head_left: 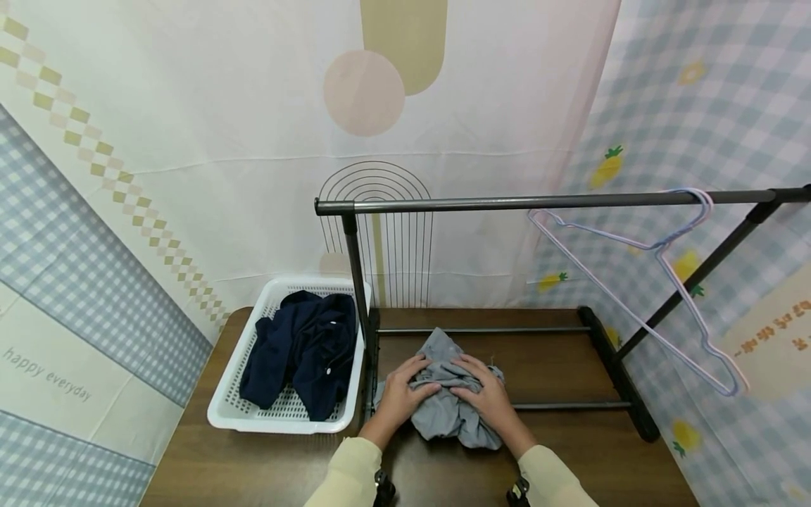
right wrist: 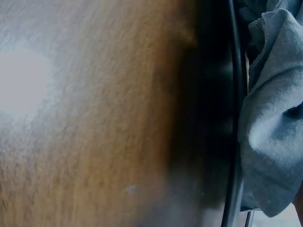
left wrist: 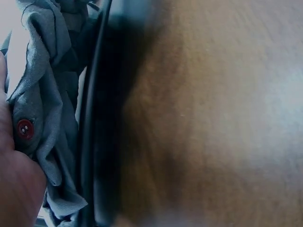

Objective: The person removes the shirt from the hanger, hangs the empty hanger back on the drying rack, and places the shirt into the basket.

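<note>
A crumpled grey buttoned garment [head_left: 446, 417] lies bunched over the front lower bar of a black clothes rack [head_left: 456, 205]. My left hand [head_left: 404, 391] grips its left side, thumb and fingers bent round the folds. From the other side my right hand [head_left: 493, 400] holds it the same way. In the left wrist view a dark red button [left wrist: 25, 129] shows on the cloth beside the palm. The right wrist view has a drooping fold of the cloth [right wrist: 277, 137] by a dark bar, and that hand is almost wholly out of frame.
A white plastic basket [head_left: 218, 412] holding dark navy clothing [head_left: 310, 345] stands left of the rack. Pale pink and purple hangers [head_left: 633, 331] hang from the top rail at right. Everything stands on a brown wooden table [head_left: 279, 461], with patterned cloth walls [head_left: 253, 197] behind.
</note>
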{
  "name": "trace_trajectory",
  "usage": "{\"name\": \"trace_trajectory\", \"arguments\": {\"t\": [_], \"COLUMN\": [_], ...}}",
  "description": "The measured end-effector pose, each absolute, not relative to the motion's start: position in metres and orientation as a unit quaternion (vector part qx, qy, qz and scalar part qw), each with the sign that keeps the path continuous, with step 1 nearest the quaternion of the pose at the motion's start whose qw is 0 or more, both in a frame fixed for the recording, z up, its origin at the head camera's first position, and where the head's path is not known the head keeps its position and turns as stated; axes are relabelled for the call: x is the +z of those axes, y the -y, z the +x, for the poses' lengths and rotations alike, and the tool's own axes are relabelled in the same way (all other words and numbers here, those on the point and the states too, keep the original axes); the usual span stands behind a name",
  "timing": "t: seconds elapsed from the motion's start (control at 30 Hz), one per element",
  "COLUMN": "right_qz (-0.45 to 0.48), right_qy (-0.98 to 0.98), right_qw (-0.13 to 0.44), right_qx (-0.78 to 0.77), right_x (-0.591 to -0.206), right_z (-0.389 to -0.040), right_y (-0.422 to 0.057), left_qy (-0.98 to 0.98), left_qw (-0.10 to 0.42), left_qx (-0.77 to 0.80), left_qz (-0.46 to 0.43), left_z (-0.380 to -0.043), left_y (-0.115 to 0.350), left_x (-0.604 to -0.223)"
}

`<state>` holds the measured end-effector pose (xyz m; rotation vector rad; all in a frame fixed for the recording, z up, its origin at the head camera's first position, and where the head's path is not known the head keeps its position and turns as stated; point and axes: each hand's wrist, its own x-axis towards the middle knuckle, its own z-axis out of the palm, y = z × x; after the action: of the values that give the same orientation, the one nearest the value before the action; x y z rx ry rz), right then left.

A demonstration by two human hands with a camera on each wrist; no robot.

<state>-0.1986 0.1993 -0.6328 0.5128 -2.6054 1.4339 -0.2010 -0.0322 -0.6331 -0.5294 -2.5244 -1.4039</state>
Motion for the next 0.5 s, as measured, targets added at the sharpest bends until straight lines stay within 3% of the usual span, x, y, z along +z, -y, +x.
{"name": "trace_trajectory", "arguments": {"t": [0.5], "right_qz": [0.179], "right_qy": [0.835], "right_qw": [0.09], "right_qx": [0.513], "right_x": [-0.586], "right_z": [-0.206], "right_y": [-0.202], "left_qy": [0.831], "left_qw": [0.167], "left_qx": [-0.476], "left_qz": [-0.233], "left_z": [-0.209], "left_y": [0.035], "left_x": [-0.587]}}
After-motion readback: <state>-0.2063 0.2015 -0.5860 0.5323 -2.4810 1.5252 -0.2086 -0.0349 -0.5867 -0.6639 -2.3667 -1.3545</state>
